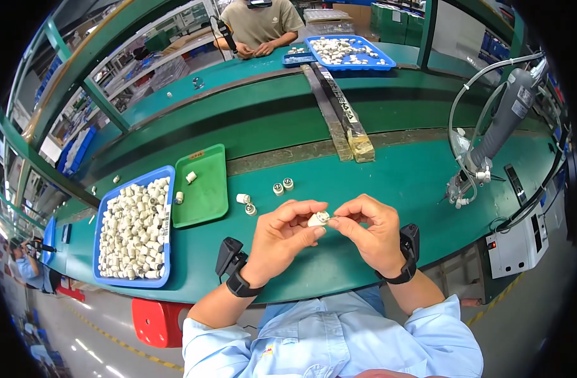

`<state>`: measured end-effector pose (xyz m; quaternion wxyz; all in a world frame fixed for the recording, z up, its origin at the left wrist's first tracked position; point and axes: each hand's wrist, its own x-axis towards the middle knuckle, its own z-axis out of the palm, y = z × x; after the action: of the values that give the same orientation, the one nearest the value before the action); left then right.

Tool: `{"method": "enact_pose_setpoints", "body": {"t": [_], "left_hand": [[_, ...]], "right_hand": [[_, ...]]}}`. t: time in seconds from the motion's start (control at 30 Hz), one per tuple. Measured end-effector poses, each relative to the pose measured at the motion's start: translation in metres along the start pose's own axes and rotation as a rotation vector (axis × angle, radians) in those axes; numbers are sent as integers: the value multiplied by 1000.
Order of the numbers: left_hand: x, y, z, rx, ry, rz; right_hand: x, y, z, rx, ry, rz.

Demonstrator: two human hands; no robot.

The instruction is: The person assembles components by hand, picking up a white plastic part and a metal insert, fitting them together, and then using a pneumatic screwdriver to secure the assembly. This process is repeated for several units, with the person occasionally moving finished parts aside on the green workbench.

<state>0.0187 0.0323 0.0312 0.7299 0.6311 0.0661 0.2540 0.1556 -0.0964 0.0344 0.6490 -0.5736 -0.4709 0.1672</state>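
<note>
Over the near edge of the green bench, my left hand [284, 231] is closed, holding a small white cylindrical part [316, 220] between thumb and fingers. My right hand [371, 232] pinches at the right end of that part; anything tiny between its fingertips is too small to make out. Beyond my left hand, two similar parts [282, 186] stand upright with dark tops showing. Nearer the green tray, another part [250, 208] stands upright beside one lying on its side [243, 198]. Both my wrists wear black straps with a dark device.
A blue tray [170, 217] heaped with white parts stands at left, beside a green tray [203, 189] bearing two. At right hang a grey handheld tool [509, 113] and cables above a white box [518, 246]. Across the bench, a person works near another blue tray [389, 61].
</note>
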Motion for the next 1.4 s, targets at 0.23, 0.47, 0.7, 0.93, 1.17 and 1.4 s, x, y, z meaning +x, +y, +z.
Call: {"method": "enact_pose_setpoints", "body": {"t": [0.23,0.47,0.7,0.93,1.17,1.4], "left_hand": [[-2,-2,4,642,51,214],[-2,-7,10,389,27,122],[1,-16,5,47,-156,3],[1,-24,5,-27,-248,-24],[1,-28,1,-54,-279,-63],[1,-31,6,-69,-305,-65]], "right_hand": [[-3,-8,0,-156,-20,-108],[-1,-9,-7,-465,4,-310],[4,-20,-20,-612,-51,-439],[-3,-18,-26,-464,-152,-281],[-10,-7,-27,-319,-155,-139],[-25,8,-19,-260,-28,-173]]}}
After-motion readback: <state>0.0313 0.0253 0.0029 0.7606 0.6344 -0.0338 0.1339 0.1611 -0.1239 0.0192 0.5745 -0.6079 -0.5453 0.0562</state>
